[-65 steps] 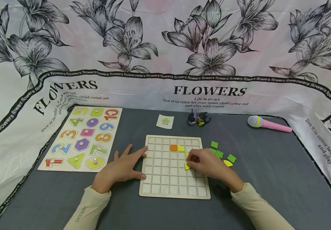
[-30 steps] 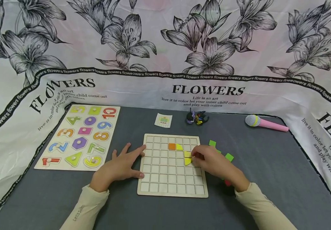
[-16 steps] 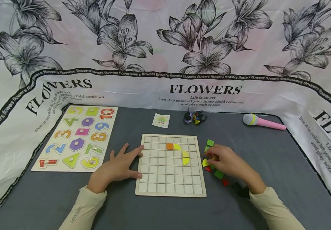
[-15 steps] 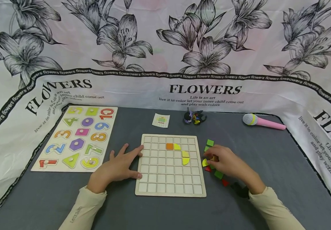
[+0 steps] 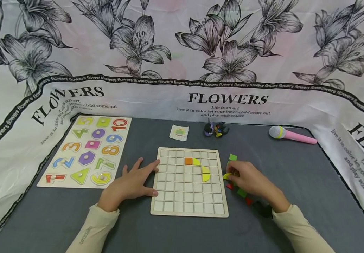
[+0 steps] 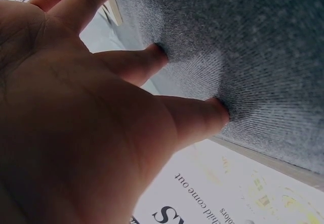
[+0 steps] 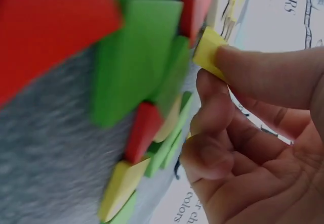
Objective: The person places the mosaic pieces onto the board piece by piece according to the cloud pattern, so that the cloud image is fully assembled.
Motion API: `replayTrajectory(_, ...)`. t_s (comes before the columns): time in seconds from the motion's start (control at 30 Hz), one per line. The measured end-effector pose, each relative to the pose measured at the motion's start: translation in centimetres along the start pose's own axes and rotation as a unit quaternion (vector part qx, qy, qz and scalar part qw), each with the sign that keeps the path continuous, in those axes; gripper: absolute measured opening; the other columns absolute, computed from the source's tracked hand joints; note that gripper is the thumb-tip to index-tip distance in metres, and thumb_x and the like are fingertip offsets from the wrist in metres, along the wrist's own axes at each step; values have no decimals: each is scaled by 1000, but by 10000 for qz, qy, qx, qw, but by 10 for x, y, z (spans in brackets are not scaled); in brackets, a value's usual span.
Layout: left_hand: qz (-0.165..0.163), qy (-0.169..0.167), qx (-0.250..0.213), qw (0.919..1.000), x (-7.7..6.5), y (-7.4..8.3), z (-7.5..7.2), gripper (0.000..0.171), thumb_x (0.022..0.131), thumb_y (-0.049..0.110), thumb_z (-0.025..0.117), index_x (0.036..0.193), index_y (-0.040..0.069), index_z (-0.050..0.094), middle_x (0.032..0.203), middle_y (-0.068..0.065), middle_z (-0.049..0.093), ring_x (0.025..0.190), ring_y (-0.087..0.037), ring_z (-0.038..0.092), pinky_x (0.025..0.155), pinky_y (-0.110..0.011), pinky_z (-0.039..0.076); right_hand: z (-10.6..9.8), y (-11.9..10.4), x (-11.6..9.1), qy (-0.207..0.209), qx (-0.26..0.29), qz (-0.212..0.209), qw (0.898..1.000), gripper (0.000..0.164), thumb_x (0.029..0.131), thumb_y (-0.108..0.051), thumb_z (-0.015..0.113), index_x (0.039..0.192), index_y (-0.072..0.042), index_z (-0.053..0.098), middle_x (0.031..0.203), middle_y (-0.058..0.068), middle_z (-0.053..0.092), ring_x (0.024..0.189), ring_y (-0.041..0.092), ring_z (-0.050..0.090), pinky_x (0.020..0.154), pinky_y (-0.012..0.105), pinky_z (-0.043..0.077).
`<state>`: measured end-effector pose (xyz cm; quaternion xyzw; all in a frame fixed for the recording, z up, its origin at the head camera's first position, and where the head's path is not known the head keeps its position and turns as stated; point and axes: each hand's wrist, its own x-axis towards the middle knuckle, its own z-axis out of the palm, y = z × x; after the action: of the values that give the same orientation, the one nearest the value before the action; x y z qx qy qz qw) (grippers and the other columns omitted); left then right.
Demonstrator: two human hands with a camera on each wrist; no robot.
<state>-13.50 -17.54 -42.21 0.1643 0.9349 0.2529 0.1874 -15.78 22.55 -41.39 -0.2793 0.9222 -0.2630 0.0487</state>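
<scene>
Clock laid over the grid board, 12 at its far edge. Left hand at 9 o'clock, fingers spread, thumb and index at the board's rim, other fingertips on the gray cloth. Right hand at 3 o'clock, thumb and index pinching a yellow piece just beside the rim; seen nearly edge-on, perhaps a quarter-circle. Green squares and red pieces lie about that hand, 2 to 4 o'clock. In the grid: orange square near 12, yellow quarter-circle beside it; yellow square toward 2, another quarter-circle on its near side. Beyond: pattern card at 12, two dark figurines at 1, pink microphone at 2, number-and-shape puzzle at 10.
</scene>
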Motion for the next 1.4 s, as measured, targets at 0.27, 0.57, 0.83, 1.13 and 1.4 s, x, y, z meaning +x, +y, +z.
replayTrajectory(0.27,-30,-27,15,10000,1,2,-2,103,89,31,90,171,16,29,159,-3,54,161,-50,7,115,-83,-1,-4,-15,23,177,14,-155,9997,14,98,4,73,111,-1,77,96,-1,70,79,10,58,70,35,54)
replayTrajectory(0.57,38,-11,-53,10000,5,4,-1,103,88,31,91,171,17,31,157,0,57,161,-48,6,116,-83,-2,3,-29,55,-36,386,-348,9986,14,100,4,70,109,-2,78,97,1,73,82,12,62,73,36,55)
replayTrajectory(0.83,48,-35,-60,10000,7,13,-1,102,88,32,92,170,17,32,155,0,58,162,-48,7,116,-83,-1,13,-36,77,-26,451,-654,9968,14,99,6,70,104,-4,77,95,0,74,84,13,66,76,38,57)
replayTrajectory(1.13,-25,-28,30,10000,4,8,-4,103,88,32,91,170,16,31,158,-2,56,161,-48,7,115,-83,-1,31,-56,111,-276,597,-675,9955,13,101,3,68,105,-5,77,93,1,74,81,12,64,74,35,56)
replayTrajectory(1.4,-32,1,9,10000,-2,4,-3,103,87,34,91,170,16,33,154,-1,59,161,-49,9,114,-85,1,48,-65,130,-485,500,-782,9945,17,99,6,66,101,-5,78,92,2,74,80,12,66,76,35,57)
